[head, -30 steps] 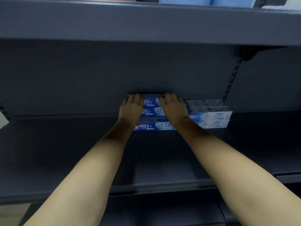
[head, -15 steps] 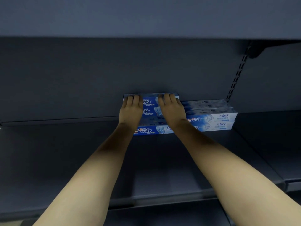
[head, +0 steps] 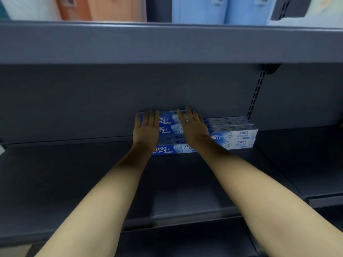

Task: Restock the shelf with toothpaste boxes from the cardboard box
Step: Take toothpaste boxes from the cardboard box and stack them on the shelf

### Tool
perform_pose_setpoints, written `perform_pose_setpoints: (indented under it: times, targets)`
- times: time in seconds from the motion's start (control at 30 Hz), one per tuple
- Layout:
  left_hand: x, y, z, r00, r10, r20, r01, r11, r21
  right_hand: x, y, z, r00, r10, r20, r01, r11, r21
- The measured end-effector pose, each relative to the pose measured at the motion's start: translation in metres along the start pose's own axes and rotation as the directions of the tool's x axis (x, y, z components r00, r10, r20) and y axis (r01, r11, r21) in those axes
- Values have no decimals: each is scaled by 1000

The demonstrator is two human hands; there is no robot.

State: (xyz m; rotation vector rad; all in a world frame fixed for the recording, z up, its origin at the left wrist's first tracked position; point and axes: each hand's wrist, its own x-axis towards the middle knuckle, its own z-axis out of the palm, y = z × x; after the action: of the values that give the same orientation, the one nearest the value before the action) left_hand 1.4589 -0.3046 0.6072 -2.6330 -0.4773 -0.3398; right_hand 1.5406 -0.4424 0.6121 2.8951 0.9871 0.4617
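Blue toothpaste boxes (head: 168, 149) sit stacked on the shelf (head: 74, 179). Our left hand (head: 146, 129) and right hand (head: 193, 127) lie flat on them, fingers straight. We press evenly, squaring the stack against the back panel (head: 92, 101).

Dim, bluish, softly blurred throughout

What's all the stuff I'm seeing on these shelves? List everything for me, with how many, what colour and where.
toothpaste boxes: several, exact count unclear, blue and white, stacked at the back of the middle shelf.
middle shelf: one, dark grey, under the stack.
upper shelf: one, dark grey, above.
packages: a few, white, orange and light blue, on the upper shelf, blurred.
slotted upright: one, black, right of the stack.
left hand: one, flat on the stack.
right hand: one, flat on the stack.
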Motion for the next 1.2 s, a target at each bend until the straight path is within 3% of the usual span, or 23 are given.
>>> perform_pose_setpoints:
  times: [0.37, 0.5, 0.7, 0.83, 0.93, 1.2]
  targets:
    - [-101, 26, -45, 999, -18, 50, 26, 985, -173, -99, 24, -24, 1000, 26, 13, -27, 998, 54]
    - [-149, 66, -64, 999, -11, -31, 1, 952, -307, -152, 29, -26, 999, 22, 38, -24, 997, 67]
    - [-212, 138, -71, 945, 79, -317, -185, 928, -322, -227, 41, -3, 963, -53, -265, 85, 990, 109]
    - [-249, 179, -70, 935, 126, -332, -255, 889, -381, -280, 55, 17, 944, -55, -326, 93, 990, 102]
    - [-276, 205, -54, 951, 154, -266, -257, 875, -410, -321, 64, 39, 960, -22, -281, 49, 995, 92]
    - [-354, 261, 28, 967, 253, 1, -231, 884, -407, -430, 69, 144, 998, -28, 52, 24, 996, 81]
